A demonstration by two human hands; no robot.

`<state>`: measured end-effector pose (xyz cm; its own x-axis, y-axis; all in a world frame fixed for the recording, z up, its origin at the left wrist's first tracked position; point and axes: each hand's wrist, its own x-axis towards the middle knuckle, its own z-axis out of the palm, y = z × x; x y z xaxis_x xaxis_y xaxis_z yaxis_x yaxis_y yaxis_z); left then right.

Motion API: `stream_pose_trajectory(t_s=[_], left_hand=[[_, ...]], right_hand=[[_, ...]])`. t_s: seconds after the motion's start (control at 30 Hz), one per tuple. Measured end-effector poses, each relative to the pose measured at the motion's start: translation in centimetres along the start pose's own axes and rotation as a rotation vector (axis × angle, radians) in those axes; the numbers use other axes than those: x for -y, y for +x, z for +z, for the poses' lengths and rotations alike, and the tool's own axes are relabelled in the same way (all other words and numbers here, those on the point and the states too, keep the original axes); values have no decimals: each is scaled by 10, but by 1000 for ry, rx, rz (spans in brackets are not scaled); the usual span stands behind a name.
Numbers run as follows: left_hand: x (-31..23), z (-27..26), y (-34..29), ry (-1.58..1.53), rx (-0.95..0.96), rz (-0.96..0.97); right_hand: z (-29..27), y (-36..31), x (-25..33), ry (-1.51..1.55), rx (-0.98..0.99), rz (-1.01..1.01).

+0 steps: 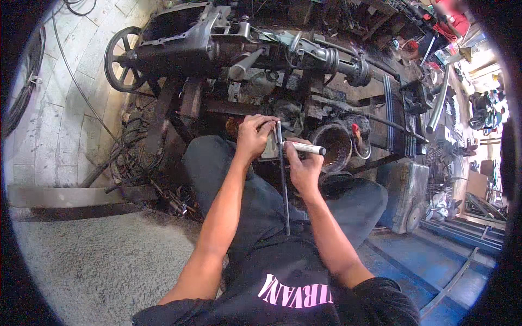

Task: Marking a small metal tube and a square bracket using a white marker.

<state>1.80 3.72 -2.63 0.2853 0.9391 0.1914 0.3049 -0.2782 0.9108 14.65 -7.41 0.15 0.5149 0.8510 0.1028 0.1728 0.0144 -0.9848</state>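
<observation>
My left hand (253, 138) is closed, pinching the upper end of a thin dark metal rod (284, 185) between thumb and fingers. The rod stands nearly upright in the picture, its lower end by my dark shirt. My right hand (304, 167) is closed round a thick white marker (305, 147) with a dark end pointing right. The marker's other end is close beside the rod; I cannot tell whether they touch. Behind the hands is a pale flat piece (268, 152), partly hidden. A round, rusty metal cylinder (333, 142) stands open just right of the marker.
A greasy machine with a spoked handwheel (124, 58) stretches across ahead. A bar (248, 64) juts toward me. Tangled cables (133, 146) lie left, a grey box (405, 190) stands right, and blue metal frames (440, 266) lie lower right. A person in red (454, 24) is far right.
</observation>
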Motion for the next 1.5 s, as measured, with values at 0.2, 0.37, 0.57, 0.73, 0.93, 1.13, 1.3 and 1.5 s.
stream_pose_trajectory(t_s=[0.2,0.37,0.57,0.73,0.93,1.13,1.3,1.5], left_hand=[[-2,-1,0,48,16,-8],[0,-1,1,63,6,14],[3,-1,1,23,11,15],[0,0,1,15,7,19],[-4,-1,10,-168,-81,-80],[-22,27,25,78,-184,44],[-19,27,28,130,-171,121],[-27,2,14,204,-113,74]], right_hand=[[3,-3,-4,114,-86,183],[1,-5,-19,202,-77,246],[1,-6,-9,1,-60,140],[4,-5,-7,126,-120,271],[2,-13,-4,317,-143,283],[-9,-32,-22,191,-88,194],[-6,-40,-8,308,-39,341],[-8,-46,-3,218,-22,229]])
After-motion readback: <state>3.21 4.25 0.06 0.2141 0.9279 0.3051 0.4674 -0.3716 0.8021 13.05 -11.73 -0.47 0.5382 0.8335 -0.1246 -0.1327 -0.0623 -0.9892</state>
